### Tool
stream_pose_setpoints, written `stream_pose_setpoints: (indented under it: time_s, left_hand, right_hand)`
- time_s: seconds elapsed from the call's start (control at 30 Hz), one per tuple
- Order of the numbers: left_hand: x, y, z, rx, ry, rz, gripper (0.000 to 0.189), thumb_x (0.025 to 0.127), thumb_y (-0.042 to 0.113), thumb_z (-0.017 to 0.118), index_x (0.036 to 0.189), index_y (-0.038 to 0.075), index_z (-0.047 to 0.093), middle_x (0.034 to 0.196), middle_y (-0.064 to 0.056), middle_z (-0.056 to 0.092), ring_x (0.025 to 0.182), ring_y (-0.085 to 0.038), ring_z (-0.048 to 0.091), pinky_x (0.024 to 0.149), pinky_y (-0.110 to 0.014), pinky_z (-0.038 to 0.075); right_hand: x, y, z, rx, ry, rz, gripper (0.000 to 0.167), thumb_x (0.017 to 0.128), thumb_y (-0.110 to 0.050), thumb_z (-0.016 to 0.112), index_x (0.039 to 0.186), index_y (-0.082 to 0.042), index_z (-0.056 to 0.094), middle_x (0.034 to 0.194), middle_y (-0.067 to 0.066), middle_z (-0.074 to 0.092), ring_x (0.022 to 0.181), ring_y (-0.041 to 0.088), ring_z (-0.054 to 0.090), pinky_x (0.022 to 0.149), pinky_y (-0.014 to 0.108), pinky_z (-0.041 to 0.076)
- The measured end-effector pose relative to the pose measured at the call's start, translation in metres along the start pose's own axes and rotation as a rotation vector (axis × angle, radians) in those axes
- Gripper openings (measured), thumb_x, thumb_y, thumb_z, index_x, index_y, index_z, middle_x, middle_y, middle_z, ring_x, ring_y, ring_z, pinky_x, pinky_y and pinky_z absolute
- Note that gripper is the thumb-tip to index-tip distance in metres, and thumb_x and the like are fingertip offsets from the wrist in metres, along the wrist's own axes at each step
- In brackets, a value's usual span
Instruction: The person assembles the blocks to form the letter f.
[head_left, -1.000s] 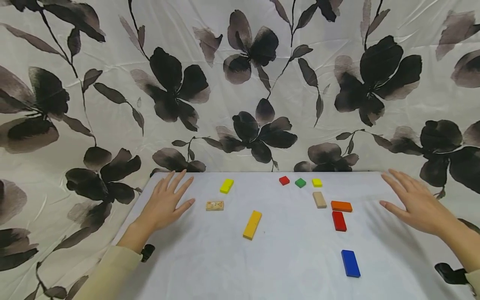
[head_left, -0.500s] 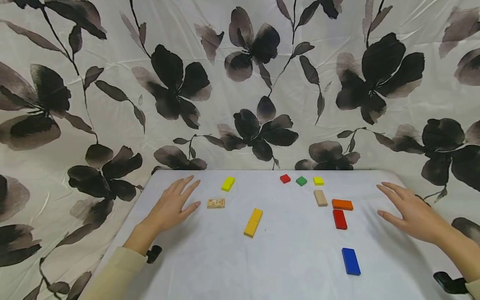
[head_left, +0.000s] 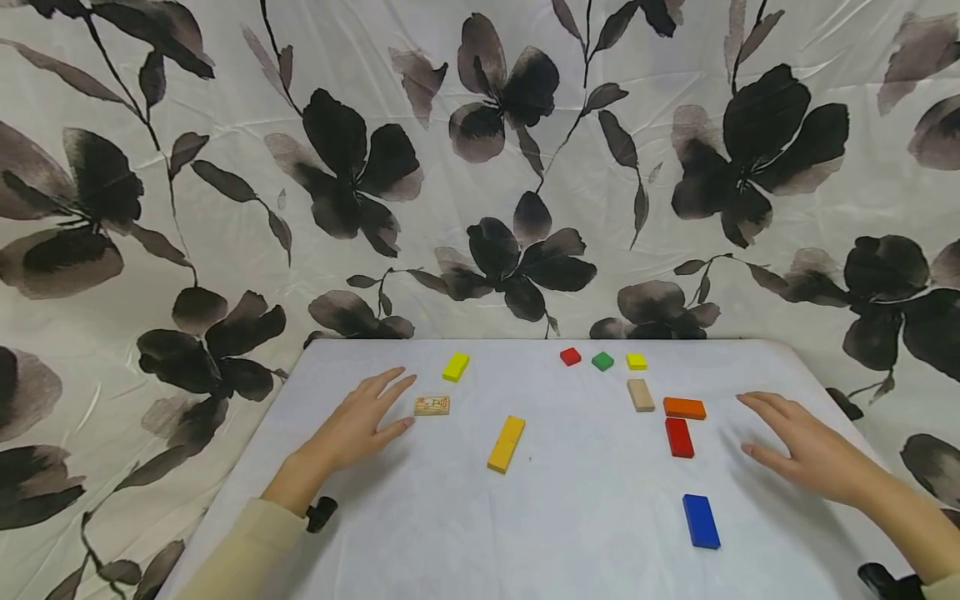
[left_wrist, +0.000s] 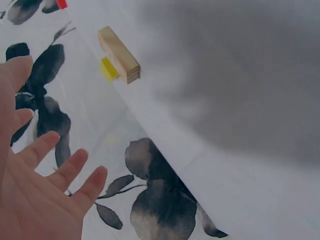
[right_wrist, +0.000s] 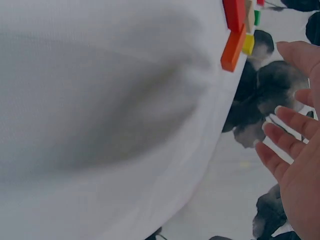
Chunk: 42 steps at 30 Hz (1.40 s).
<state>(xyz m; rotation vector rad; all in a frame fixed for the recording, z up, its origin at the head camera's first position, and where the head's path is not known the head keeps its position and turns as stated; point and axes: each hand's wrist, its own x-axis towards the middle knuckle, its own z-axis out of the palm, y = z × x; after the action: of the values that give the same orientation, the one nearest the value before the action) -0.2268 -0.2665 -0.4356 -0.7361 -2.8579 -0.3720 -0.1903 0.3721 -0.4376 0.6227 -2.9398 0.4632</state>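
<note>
My left hand hovers over the left side of the white table with its fingers spread and nothing in them. Just right of its fingertips lies a patterned wooden block, seen also as a pale wooden block in the left wrist view. Over the right side hangs my right hand, fingers extended and holding nothing. Nearest to it are an orange block and a red block, lying end to side. A blue block lies closer to the front.
A long yellow block lies mid-table, with a brighter yellow block behind it. Along the back right are a small red block, a green block, a small yellow block and a beige block. A floral cloth hangs behind.
Both hands have come inward and toward the front of the table, the left moving right and the right moving left. The blocks stay where they were on the table.
</note>
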Motion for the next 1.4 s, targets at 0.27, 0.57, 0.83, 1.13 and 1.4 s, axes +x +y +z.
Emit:
stream_pose_setpoints:
  time_s: [0.27,0.57,0.83,1.13,1.4]
  left_hand:
    - [0.002,0.007,0.007,-0.063,-0.022,0.003,0.071,0.098,0.038,0.07,0.158,0.017,0.04,0.163,-0.011,0.035,0.142,-0.038,0.042,0.111,-0.063,0.038]
    - [0.006,0.016,0.015,-0.133,-0.072,-0.039,0.076,0.095,0.039,0.075,0.159,0.019,0.039,0.163,-0.008,0.036,0.144,-0.036,0.041,0.112,-0.06,0.039]
    - [0.013,0.026,0.022,-0.237,-0.113,-0.033,0.079,0.094,0.036,0.076,0.16,0.018,0.036,0.164,-0.009,0.034,0.148,-0.034,0.037,0.116,-0.057,0.036]
    - [0.021,0.041,0.032,-0.354,-0.172,-0.014,0.085,0.091,0.034,0.079,0.161,0.016,0.033,0.164,-0.004,0.033,0.147,-0.025,0.039,0.12,-0.049,0.033]
    - [0.029,0.051,0.044,-0.378,-0.228,-0.018,0.093,0.088,0.038,0.083,0.162,0.018,0.031,0.165,-0.001,0.031,0.149,-0.023,0.035,0.121,-0.048,0.032]
  right_hand:
    - [-0.001,-0.011,0.011,0.048,-0.077,0.049,0.074,0.089,-0.035,0.08,0.147,-0.001,0.047,0.145,0.027,0.048,0.13,0.048,0.046,0.101,0.073,0.04]
    - [-0.003,-0.016,0.028,0.107,-0.109,0.031,0.076,0.087,-0.041,0.081,0.144,-0.001,0.051,0.141,0.024,0.053,0.128,0.047,0.051,0.1,0.07,0.043]
    - [0.001,-0.023,0.035,0.168,-0.157,0.034,0.071,0.085,-0.043,0.083,0.139,-0.004,0.058,0.136,0.02,0.059,0.116,0.037,0.061,0.094,0.064,0.051]
    - [-0.005,-0.028,0.044,0.249,-0.229,0.037,0.061,0.087,-0.042,0.081,0.135,-0.011,0.061,0.126,0.001,0.063,0.104,0.016,0.059,0.087,0.037,0.057]
    - [-0.009,-0.03,0.047,0.364,-0.252,0.006,0.058,0.089,-0.044,0.079,0.134,-0.013,0.062,0.118,-0.004,0.062,0.097,0.007,0.054,0.08,0.023,0.052]
